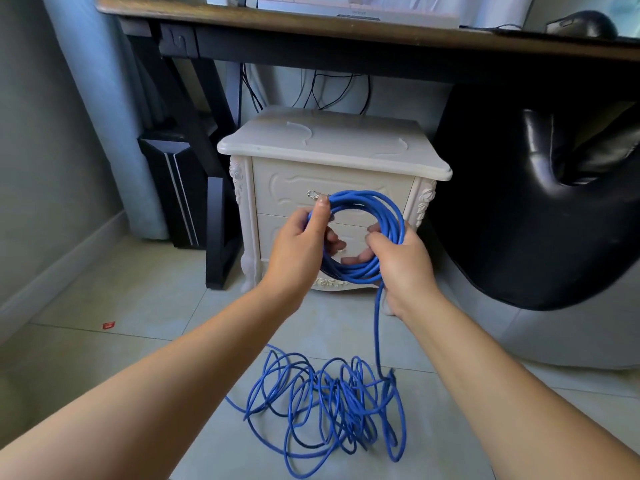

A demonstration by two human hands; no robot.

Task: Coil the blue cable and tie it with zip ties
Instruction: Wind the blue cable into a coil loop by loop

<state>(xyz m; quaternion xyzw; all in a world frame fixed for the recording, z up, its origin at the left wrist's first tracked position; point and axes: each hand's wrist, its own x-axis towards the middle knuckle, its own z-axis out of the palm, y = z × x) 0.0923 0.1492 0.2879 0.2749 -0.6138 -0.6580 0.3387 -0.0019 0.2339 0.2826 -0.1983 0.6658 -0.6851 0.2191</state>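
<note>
Two bare forearms reach forward from the bottom corners of the view over a pale tiled floor [138, 341]. Between them, nearest the camera, the uncoiled part of the thin blue cable [329, 403] lies on the tiles in a loose tangle of overlapping loops. One strand rises straight up from the right side of that heap to the right hand [401, 261]. Higher up, both hands hold the wound part of the cable as a round coil of several turns, upright in the air and facing the camera. The left hand [301, 244] is closed around the coil's left side, thumb pointing up along the strands. The right hand is closed around the coil's lower right side, fingers curled through the ring. Just behind the coil stands a cream carved bedside cabinet [332, 150] with two drawers. A small red scrap [108, 325] lies on the tiles well to the left. To the right sits a black glossy chair [540, 202]. Farthest back, a brown wooden desk [242, 20] on dark legs spans the top edge, with a black computer mouse [581, 24] near its right end.
</note>
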